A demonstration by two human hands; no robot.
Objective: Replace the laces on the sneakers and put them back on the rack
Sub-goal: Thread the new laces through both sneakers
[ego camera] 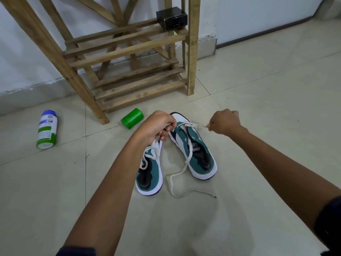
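Two teal, black and white sneakers stand side by side on the tiled floor, toes pointing away from me. The left sneaker (150,174) is laced, and my left arm covers its toe. The right sneaker (197,152) has a white lace (180,172) through its front eyelets only. My left hand (156,126) grips one part of that lace near the toe. My right hand (224,122) pinches the other end and holds it taut to the right. A long loose stretch of lace trails over the shoe and onto the floor in front of me.
A slatted wooden shoe rack (129,58) stands just beyond the sneakers against the wall, with a black box (171,18) on its upper shelf. A green jar (132,118) lies by the rack's leg. A white and green bottle (47,129) lies on the floor at left.
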